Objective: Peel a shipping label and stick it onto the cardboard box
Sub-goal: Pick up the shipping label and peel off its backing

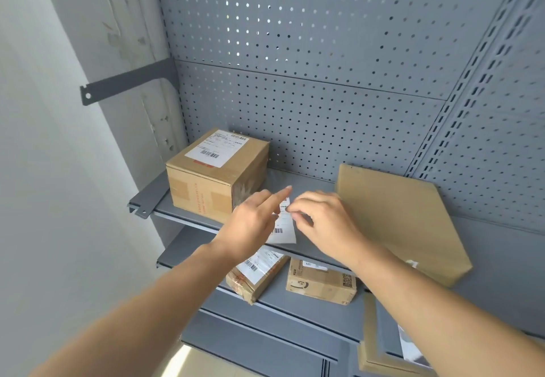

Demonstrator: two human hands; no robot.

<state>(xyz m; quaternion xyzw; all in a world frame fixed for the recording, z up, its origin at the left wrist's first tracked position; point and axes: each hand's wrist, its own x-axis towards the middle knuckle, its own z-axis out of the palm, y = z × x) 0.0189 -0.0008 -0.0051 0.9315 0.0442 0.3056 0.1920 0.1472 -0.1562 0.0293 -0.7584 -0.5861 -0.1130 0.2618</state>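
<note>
Shipping label (283, 230) pinched between left hand (253, 223) and right hand (323, 218).

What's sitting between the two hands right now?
In the head view, the white shipping label hangs between the left hand and right hand, pinched at its top.

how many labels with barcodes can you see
3: one atop the upper-shelf box, one held in the hands, one on the lower-shelf parcel. Others may be hidden.
</note>
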